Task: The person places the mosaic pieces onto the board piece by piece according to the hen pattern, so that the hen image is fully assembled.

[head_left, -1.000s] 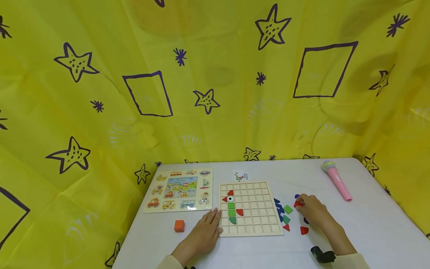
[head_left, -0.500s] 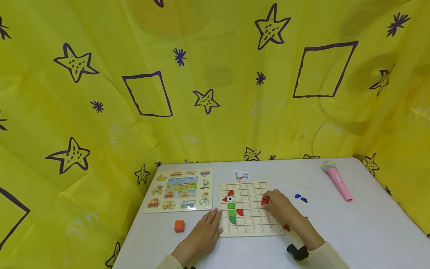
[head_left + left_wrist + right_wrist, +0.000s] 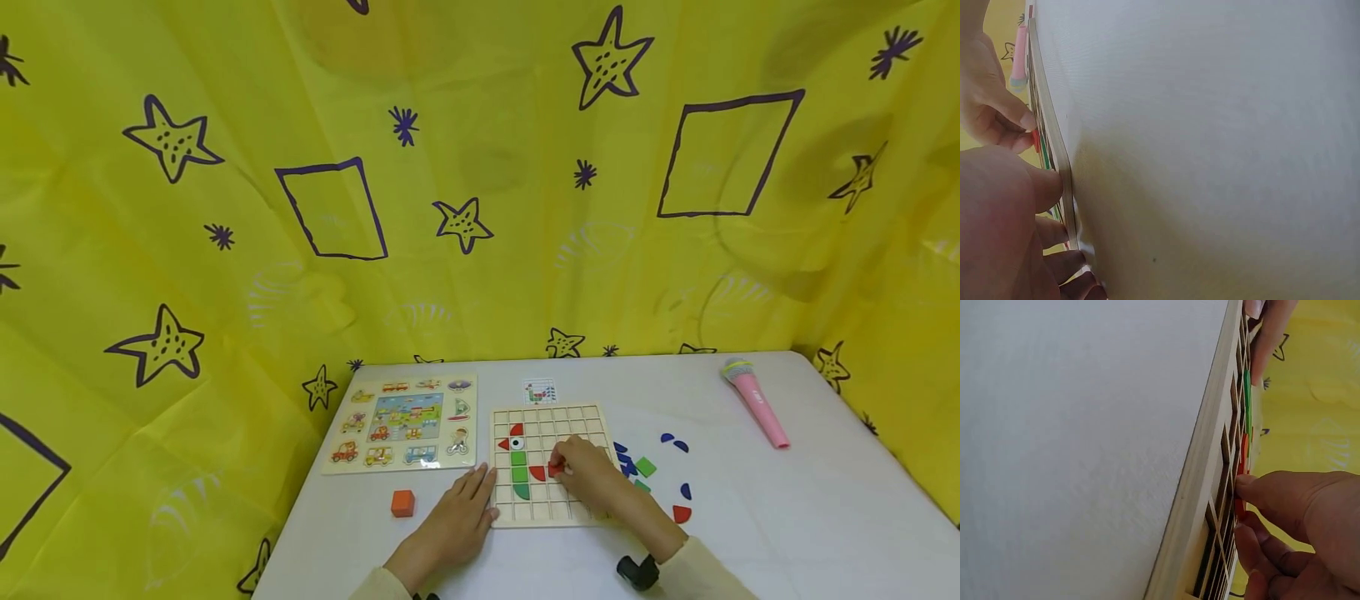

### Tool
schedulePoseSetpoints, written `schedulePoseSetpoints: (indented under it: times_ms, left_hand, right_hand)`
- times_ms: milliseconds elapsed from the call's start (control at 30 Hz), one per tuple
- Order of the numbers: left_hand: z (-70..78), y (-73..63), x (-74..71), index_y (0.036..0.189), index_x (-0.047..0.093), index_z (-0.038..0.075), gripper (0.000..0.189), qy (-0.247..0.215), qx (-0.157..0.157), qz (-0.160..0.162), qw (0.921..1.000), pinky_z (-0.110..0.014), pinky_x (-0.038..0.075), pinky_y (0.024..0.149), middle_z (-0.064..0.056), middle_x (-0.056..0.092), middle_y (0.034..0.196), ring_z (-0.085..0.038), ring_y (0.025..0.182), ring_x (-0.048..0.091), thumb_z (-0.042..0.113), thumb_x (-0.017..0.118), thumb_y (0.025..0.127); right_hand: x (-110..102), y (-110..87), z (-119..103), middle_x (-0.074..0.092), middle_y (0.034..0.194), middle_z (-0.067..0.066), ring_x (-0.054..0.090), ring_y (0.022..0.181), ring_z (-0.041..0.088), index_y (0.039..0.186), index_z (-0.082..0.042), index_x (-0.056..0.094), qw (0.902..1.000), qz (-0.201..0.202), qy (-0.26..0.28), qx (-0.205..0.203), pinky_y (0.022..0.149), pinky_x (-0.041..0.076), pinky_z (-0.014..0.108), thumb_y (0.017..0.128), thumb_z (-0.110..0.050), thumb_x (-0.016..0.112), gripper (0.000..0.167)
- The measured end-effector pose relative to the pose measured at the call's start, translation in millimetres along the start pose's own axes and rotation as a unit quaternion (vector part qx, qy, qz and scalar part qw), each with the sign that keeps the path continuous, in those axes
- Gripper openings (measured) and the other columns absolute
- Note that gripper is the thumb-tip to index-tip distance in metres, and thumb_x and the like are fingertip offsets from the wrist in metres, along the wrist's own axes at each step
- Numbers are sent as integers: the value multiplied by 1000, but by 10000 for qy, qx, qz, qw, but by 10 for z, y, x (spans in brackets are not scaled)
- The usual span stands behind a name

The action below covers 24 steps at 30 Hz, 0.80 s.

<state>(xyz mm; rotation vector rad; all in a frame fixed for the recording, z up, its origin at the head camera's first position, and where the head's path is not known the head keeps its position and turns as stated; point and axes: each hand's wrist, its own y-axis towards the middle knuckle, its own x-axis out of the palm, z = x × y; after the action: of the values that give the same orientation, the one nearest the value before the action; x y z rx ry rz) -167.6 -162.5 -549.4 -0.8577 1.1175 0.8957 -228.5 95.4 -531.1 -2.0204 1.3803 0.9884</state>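
My right hand (image 3: 592,477) pinches a small red tile (image 3: 553,469) between thumb and fingers over the wooden grid board (image 3: 545,510). Directly left of that tile lies a red quarter-circle tile (image 3: 537,473). Green squares (image 3: 519,458), a green quarter-circle (image 3: 522,492), a white eye tile (image 3: 516,443) and red tiles above and beside it sit in the cells on the left. Along the board's left edge rests my left hand (image 3: 461,514), fingers extended. In the right wrist view, thumb and fingertips meet around the red tile (image 3: 1240,505) at the grid.
Loose blue, green and red tiles (image 3: 646,467) lie right of the board. A picture card (image 3: 540,391) is behind it. At the left are a picture puzzle (image 3: 468,437) and an orange cube (image 3: 402,503). A pink microphone (image 3: 757,407) lies at the far right.
My right hand has carried the red tile leftward from the loose pieces onto the board, beside the red quarter-circle. My left hand stays at the board's left edge.
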Motion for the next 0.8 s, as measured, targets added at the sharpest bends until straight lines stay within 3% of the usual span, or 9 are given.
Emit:
schedulePoseSetpoints:
  times_ms: [267,600,800]
  left_hand:
    - [-12,7,19,167,31,11,65,38,-18,-4,10000,-51,37,124,-9,31,173,-33,157,33,42,46,112]
    - [-9,10,9,167,30,11,65,4,30,16,10000,-52,37,124,-10,30,173,-34,157,33,44,45,113]
    - [-16,14,14,167,30,10,65,19,68,49,10000,-52,37,124,-11,31,173,-35,157,33,44,43,113]
  right_hand:
    - [-6,9,19,58,95,-4,49,86,14,96,-14,72,9978,-124,-259,-605,78,48,32,94,-4,77,12]
    - [-8,-24,58,58,102,-3,50,93,14,93,-15,72,9975,-109,-277,-635,84,52,34,94,-6,79,11]
    - [-134,-106,143,60,107,-3,56,99,15,99,-18,75,9989,-33,-358,-316,93,56,42,95,-11,79,10]
